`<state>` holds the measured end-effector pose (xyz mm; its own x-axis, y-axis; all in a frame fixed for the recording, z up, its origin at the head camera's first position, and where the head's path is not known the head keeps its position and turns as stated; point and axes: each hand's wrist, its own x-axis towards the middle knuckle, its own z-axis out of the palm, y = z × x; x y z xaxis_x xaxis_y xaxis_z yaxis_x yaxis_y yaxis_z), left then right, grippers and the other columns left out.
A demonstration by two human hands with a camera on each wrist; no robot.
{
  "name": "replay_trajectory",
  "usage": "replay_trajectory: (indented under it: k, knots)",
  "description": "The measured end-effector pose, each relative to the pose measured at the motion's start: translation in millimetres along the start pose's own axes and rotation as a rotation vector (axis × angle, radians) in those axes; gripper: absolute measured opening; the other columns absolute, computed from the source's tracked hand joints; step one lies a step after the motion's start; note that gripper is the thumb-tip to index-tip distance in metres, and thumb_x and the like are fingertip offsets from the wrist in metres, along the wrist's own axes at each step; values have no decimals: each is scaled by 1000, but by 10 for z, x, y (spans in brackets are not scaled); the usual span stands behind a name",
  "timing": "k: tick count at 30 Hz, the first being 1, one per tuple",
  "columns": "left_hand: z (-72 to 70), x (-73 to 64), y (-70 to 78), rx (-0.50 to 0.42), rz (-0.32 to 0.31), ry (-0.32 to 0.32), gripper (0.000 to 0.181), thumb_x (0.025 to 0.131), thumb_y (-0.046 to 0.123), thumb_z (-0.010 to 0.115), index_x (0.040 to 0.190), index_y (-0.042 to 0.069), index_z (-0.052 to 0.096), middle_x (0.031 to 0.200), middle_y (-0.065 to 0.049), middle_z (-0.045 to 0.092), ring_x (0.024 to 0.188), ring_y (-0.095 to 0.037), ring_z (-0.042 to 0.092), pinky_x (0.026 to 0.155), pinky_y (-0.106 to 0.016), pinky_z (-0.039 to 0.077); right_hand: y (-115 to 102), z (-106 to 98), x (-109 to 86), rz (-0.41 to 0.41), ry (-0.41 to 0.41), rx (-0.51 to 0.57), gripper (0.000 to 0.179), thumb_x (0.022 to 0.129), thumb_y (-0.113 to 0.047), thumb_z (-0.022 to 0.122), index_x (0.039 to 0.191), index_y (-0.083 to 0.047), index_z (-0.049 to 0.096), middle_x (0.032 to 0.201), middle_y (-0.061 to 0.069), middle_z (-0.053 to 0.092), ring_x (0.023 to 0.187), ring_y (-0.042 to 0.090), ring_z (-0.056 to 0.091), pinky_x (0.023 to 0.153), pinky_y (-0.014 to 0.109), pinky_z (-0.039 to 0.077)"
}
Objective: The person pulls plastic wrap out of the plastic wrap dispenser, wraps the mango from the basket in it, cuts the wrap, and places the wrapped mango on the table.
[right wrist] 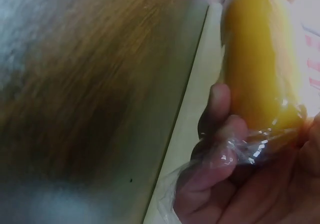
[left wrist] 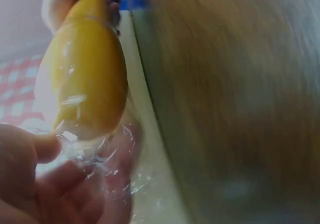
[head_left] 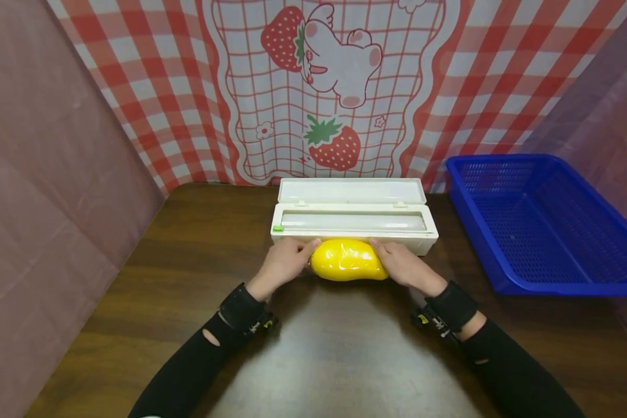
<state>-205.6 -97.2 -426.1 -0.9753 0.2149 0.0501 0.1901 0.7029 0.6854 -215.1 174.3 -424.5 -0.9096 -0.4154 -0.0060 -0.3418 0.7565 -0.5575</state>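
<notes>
Mango (head_left: 347, 259) in clear cling film (left wrist: 95, 156): was gripped at opposite ends by the fingers of the left hand (head_left: 284, 260) and right hand (head_left: 404, 266); was held over the table (head_left: 339, 348), just at the front of the white film dispenser (head_left: 424, 245), left of the blue plastic basket (head_left: 482, 247).

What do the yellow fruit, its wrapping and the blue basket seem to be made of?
Yellow fruit: perhaps plastic or foam, evenly coloured; the shiny wrapping obscures its own finish.
Wrapping: likely thin, clear plastic film; it wrinkles and glints.
Blue basket: apparently moulded plastic, slightly glossy, with perforated walls.
</notes>
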Motion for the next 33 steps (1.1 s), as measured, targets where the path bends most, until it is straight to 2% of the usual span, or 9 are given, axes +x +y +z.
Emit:
replay_trajectory:
  k: [4, 7, 9, 12, 15, 17, 20, 24, 33]
  knots:
    - [-50, -56, 86, 211, 135, 219, 39, 87, 54, 52, 90, 19, 71, 58, 6, 52, 49, -13, 47, 45, -30, 38, 1, 12, -22, -8, 15, 2, 58, 101, -46, 13, 126, -11, 52, 69, 4, 43, 74, 19, 47, 74, 36, 38]
    - [-23, -95, 181, 313, 274, 366, 38, 86, 51, 54, 94, 16, 68, 75, 5, 59, 65, -13, 54, 54, -29, 45, 11, 33, -60, 3, 28, -6, 56, 101, -45, 14, 118, -11, 54, 67, 4, 41, 65, 18, 45, 69, 35, 38]
    - [18, -112, 262, 369, 413, 407, 42, 86, 52, 54, 100, 14, 66, 93, 2, 61, 84, -14, 55, 67, -29, 47, 20, 49, -91, 13, 44, -34, 55, 101, -45, 14, 108, -10, 56, 65, 4, 40, 60, 17, 43, 65, 34, 38]
    - [90, -136, 376, 465, 633, 315, 56, 83, 60, 52, 115, 14, 59, 117, -3, 53, 105, -18, 47, 84, -29, 42, 23, 58, -121, 21, 69, -55, 54, 102, -44, 15, 90, -9, 55, 63, 4, 40, 56, 18, 41, 60, 33, 38]
    - [159, -170, 409, 601, 742, 164, 73, 77, 69, 51, 129, 17, 50, 129, -6, 44, 113, -22, 40, 90, -32, 38, 17, 52, -121, 17, 74, -41, 54, 102, -43, 16, 83, -10, 54, 62, 3, 41, 54, 18, 41, 58, 33, 38]
    - [196, -195, 391, 679, 734, 112, 80, 73, 69, 57, 133, 18, 45, 132, -6, 41, 115, -23, 39, 90, -34, 38, 9, 43, -113, 12, 63, -26, 54, 102, -44, 16, 79, -11, 53, 61, 3, 42, 53, 18, 42, 58, 33, 38]
    - [224, -217, 349, 727, 673, 104, 84, 69, 60, 68, 135, 16, 42, 132, -7, 40, 115, -24, 39, 89, -35, 40, -8, 30, -94, -9, 46, -28, 55, 101, -45, 17, 75, -12, 53, 60, 2, 42, 53, 18, 41, 58, 33, 39]
    - [220, -211, 310, 697, 633, 123, 81, 68, 51, 74, 134, 15, 43, 128, -8, 41, 112, -24, 39, 88, -34, 41, -28, 14, -76, -28, 37, -36, 55, 101, -45, 18, 74, -13, 53, 59, 1, 42, 54, 17, 43, 60, 33, 39]
    - [166, -219, 255, 559, 579, 161, 84, 66, 55, 73, 134, 11, 47, 125, -9, 48, 109, -22, 45, 90, -32, 41, -17, -14, -78, -17, 17, 4, 57, 100, -49, 18, 82, -12, 57, 59, 1, 44, 55, 17, 46, 58, 33, 41]
